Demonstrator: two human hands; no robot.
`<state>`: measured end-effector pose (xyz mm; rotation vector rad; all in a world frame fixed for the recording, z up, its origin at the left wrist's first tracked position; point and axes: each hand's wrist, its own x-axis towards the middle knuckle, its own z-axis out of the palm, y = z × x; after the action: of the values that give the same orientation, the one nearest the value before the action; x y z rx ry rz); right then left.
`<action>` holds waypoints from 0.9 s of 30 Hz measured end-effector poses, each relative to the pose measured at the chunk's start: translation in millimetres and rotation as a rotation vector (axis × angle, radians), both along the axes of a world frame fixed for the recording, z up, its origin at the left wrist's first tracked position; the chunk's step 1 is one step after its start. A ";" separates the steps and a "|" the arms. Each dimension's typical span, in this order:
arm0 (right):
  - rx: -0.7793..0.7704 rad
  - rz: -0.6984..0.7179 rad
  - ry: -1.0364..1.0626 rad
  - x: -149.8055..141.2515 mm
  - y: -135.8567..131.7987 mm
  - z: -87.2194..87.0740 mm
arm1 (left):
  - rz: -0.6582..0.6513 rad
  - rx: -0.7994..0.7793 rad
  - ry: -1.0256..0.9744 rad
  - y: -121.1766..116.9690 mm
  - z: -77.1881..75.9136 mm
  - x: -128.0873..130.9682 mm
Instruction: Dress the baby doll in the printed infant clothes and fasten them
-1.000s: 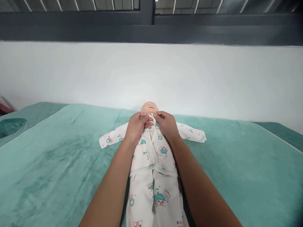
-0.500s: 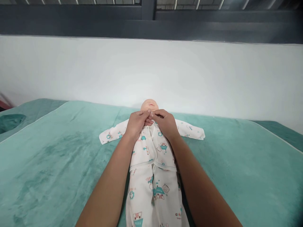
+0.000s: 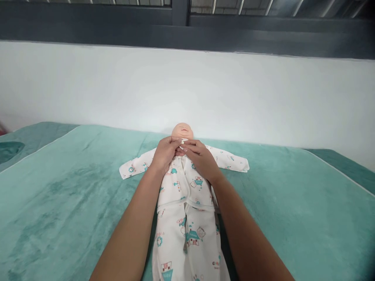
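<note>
A baby doll (image 3: 183, 130) lies on its back, its head toward the wall. It wears a white printed baby jacket (image 3: 172, 187) with the sleeves spread to both sides, and matching printed trousers (image 3: 171, 234). At the jacket's neckline, just below the doll's chin, my left hand (image 3: 166, 153) pinches the collar cloth. My right hand (image 3: 199, 156) meets it there, fingers closed on the same collar edge. A small white bit of the collar shows between the fingertips. The fastening under the fingers is hidden. Lower down, the jacket's front edges lie together over the trouser waist.
A green plush bedspread (image 3: 88, 195) with thin white seams lies under the doll. Behind it rises a white wall (image 3: 187, 89), topped by a dark window frame (image 3: 88, 23) with metal bars beyond. A darker green patch (image 3: 10, 150) is at the far left.
The view has shifted slightly, so everything sits a little further left. My right hand's fingers have straightened and moved across the collar toward the left fingertips; the left hand keeps its pinch.
</note>
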<state>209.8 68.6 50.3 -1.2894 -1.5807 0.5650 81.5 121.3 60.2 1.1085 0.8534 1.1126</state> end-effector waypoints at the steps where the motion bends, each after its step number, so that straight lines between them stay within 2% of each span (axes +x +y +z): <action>1: 0.007 -0.001 -0.002 0.1 -1.5 -1.4 | 0.007 0.005 0.004 -0.7 0.9 0.6; 6: 0.016 -0.031 0.015 0.6 -5.1 -5.5 | 0.077 0.077 0.120 -3.5 2.4 4.2; 12: 0.040 -0.015 0.031 0.8 -3.6 -4.1 | 0.249 0.333 0.493 2.0 -5.5 4.2; 15: 0.038 -0.022 0.070 1.6 -0.3 -5.8 | 0.285 0.383 0.626 2.0 -5.0 3.6; 21: -0.015 -0.090 0.184 4.4 5.1 -9.8 | 0.257 0.362 0.605 -0.4 -3.4 2.4; 27: -0.083 -0.172 0.188 5.1 5.9 -9.8 | 0.265 0.342 0.629 1.6 -5.5 2.6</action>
<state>215.0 74.5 40.5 -1.3771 -1.2902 0.6292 84.1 123.0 54.6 1.7154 1.3621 1.1680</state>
